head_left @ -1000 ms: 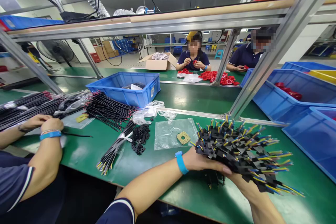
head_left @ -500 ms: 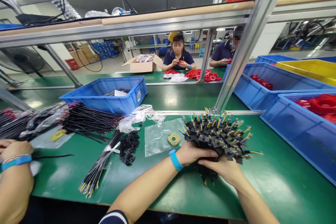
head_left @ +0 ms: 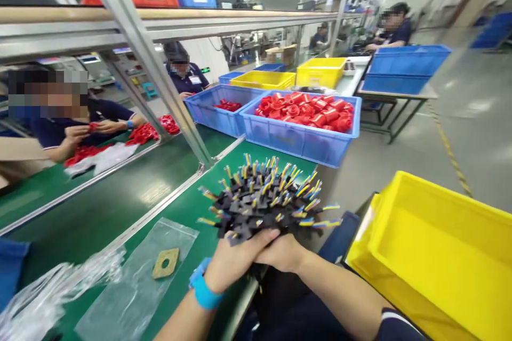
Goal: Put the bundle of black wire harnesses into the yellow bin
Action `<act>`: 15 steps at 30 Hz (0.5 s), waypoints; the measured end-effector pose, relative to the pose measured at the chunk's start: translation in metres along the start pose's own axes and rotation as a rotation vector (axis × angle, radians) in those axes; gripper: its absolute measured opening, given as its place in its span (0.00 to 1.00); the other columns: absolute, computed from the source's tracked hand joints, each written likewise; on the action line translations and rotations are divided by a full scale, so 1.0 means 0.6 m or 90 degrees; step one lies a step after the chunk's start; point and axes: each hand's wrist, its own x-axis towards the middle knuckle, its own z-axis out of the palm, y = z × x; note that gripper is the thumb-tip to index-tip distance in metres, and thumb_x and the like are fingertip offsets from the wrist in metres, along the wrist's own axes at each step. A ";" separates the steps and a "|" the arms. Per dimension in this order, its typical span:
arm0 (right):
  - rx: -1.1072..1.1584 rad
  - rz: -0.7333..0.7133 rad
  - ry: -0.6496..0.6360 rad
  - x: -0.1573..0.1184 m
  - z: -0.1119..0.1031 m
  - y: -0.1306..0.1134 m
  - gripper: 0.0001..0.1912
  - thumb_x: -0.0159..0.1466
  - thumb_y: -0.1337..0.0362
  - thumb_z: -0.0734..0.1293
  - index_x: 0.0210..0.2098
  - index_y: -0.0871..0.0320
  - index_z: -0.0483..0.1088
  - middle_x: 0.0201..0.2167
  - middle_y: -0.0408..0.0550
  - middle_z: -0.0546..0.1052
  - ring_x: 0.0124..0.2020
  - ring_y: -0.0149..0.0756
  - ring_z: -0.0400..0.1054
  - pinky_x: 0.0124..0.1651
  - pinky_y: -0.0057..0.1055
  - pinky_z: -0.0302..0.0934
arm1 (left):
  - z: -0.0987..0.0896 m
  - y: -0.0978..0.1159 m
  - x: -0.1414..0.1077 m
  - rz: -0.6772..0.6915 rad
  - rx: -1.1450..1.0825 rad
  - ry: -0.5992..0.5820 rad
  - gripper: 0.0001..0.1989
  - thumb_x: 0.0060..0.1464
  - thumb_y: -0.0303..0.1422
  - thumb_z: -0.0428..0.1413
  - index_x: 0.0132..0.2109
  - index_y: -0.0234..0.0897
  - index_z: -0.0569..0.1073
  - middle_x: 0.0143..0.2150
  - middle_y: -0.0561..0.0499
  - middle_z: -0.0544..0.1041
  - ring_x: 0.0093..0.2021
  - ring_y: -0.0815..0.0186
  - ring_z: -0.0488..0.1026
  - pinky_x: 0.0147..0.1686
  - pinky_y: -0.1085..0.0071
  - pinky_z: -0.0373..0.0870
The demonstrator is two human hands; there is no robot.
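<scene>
Two hands clasp one thick bundle of wires (head_left: 266,200) just past the near right edge of the green bench (head_left: 120,197), so that it hangs between the bench and the yellow bin (head_left: 436,256). Going left to right: a co-worker (head_left: 72,117) across the far edge handles red parts over a heap of them; nearer, a clear plastic bag (head_left: 132,282) lies flat close to the near edge with a tan square gasket (head_left: 166,262) resting on it, apart from the bundle. The left hand (head_left: 232,261), with a blue wristband (head_left: 203,290) on its wrist, wraps the bundle's lower part from the left, fingers closed around it; the right hand (head_left: 284,251) closes on it from the other side, touching the left, seemingly because one hand could not gather so many strands. The bundle stands roughly upright, its stripped blue, yellow and brown tips fanning outward and away from the palms, each wire threaded through a small black piece. Beyond it, at the bench's far right corner, a blue bin of red parts (head_left: 308,117) sits beside a second blue bin (head_left: 222,109), with yellow and blue bins behind. The yellow bin stands off the bench to the right, apparently holding nothing in the part that shows.
</scene>
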 end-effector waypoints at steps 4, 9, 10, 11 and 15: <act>0.114 0.068 0.146 -0.074 -0.056 -0.047 0.37 0.57 0.31 0.74 0.50 0.56 0.76 0.46 0.54 0.80 0.48 0.49 0.76 0.55 0.48 0.74 | 0.077 0.046 0.023 0.064 -0.101 -0.121 0.43 0.55 0.60 0.62 0.66 0.33 0.71 0.61 0.38 0.78 0.65 0.46 0.73 0.68 0.49 0.69; 0.159 0.186 0.331 -0.172 -0.179 -0.107 0.26 0.53 0.44 0.81 0.40 0.57 0.78 0.31 0.49 0.80 0.32 0.42 0.76 0.36 0.35 0.76 | 0.094 -0.008 0.026 0.028 -0.057 -0.219 0.58 0.54 0.60 0.64 0.78 0.38 0.46 0.78 0.33 0.51 0.76 0.41 0.56 0.73 0.42 0.55; 0.155 0.206 0.389 -0.193 -0.216 -0.116 0.25 0.52 0.47 0.82 0.40 0.56 0.78 0.31 0.49 0.79 0.32 0.41 0.76 0.35 0.33 0.75 | 0.091 -0.027 0.027 0.009 -0.026 -0.208 0.57 0.56 0.58 0.63 0.78 0.39 0.44 0.78 0.33 0.50 0.75 0.42 0.57 0.73 0.42 0.56; 0.150 0.222 0.453 -0.214 -0.255 -0.120 0.25 0.49 0.48 0.83 0.39 0.56 0.78 0.32 0.49 0.80 0.32 0.41 0.76 0.34 0.32 0.75 | 0.088 -0.047 0.029 -0.005 0.004 -0.193 0.55 0.58 0.57 0.62 0.78 0.40 0.43 0.78 0.32 0.51 0.74 0.42 0.59 0.72 0.42 0.57; 0.111 0.292 0.709 -0.289 -0.407 -0.095 0.23 0.44 0.57 0.84 0.36 0.55 0.77 0.34 0.46 0.79 0.32 0.38 0.76 0.33 0.29 0.75 | 0.078 -0.114 0.036 0.001 0.124 -0.149 0.48 0.61 0.54 0.60 0.77 0.42 0.48 0.75 0.34 0.57 0.71 0.44 0.64 0.71 0.42 0.60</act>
